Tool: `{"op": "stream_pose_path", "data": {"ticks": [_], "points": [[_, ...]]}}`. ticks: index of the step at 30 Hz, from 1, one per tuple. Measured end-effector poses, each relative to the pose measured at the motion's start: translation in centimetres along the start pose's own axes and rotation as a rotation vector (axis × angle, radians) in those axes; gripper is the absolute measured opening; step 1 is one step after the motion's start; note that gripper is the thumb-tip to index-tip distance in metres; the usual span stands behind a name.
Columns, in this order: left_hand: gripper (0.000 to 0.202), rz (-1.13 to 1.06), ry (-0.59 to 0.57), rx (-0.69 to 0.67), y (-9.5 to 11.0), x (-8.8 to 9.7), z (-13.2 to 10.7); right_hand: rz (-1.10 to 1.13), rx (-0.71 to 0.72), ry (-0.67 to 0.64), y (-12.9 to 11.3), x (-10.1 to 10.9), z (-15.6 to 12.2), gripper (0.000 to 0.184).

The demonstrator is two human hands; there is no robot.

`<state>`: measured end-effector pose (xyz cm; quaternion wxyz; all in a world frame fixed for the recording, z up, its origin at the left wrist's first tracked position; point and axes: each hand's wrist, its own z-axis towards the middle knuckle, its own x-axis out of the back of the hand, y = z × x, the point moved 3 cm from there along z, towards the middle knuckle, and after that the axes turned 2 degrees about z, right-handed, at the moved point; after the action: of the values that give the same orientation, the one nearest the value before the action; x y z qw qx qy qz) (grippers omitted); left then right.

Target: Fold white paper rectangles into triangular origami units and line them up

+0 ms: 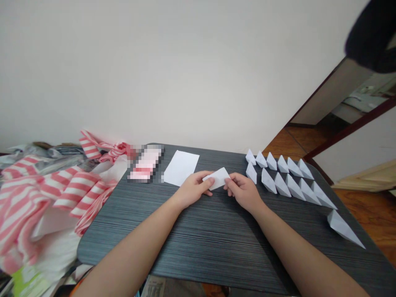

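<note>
A small folded piece of white paper (pixel 218 178) is held between both hands above the dark table. My left hand (pixel 193 187) pinches its left end, thumb on top. At the right end, my right hand (pixel 243 189) grips the paper between thumb and fingers. Behind my left hand lies flat white paper (pixel 182 167), whether one sheet or a stack I cannot tell. To the right stand several pointed folded white paper shapes (pixel 282 185) in two rows, and one more folded paper shape (pixel 343 227) sits nearer the right edge.
The dark wood-grain table (pixel 201 239) stands against a pale wall. A blurred-out pink and white rectangular item (pixel 145 163) lies at its back left. Left of the table is a heap of red-and-white striped cloth (pixel 62 189). A dark blurred object (pixel 371 37) hangs into the upper right.
</note>
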<state>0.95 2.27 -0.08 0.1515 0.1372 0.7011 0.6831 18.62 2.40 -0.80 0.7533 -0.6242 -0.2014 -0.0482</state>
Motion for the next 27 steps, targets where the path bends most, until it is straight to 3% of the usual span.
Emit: {"op": "stream_pose_path", "data": {"ticks": [4, 10, 20, 27], "points": [[0.032, 0.123, -0.107, 0.022, -0.1, -0.2, -0.1, -0.012, -0.009, -0.048, -0.1, -0.2, -0.2, 0.023], [0.03, 0.154, -0.105, 0.057, -0.6, -0.2, -0.1, 0.071, 0.033, -0.118, -0.1, -0.7, -0.3, 0.017], [0.016, -0.057, -0.051, 0.09, -0.9, -0.1, 0.2, 0.034, 0.253, -0.154, -0.7, -0.3, -0.4, 0.029], [0.015, -0.128, -0.063, 0.1, -0.6, -0.1, 0.1, -0.015, 0.264, -0.142, -1.2, -0.3, -0.4, 0.026]]}}
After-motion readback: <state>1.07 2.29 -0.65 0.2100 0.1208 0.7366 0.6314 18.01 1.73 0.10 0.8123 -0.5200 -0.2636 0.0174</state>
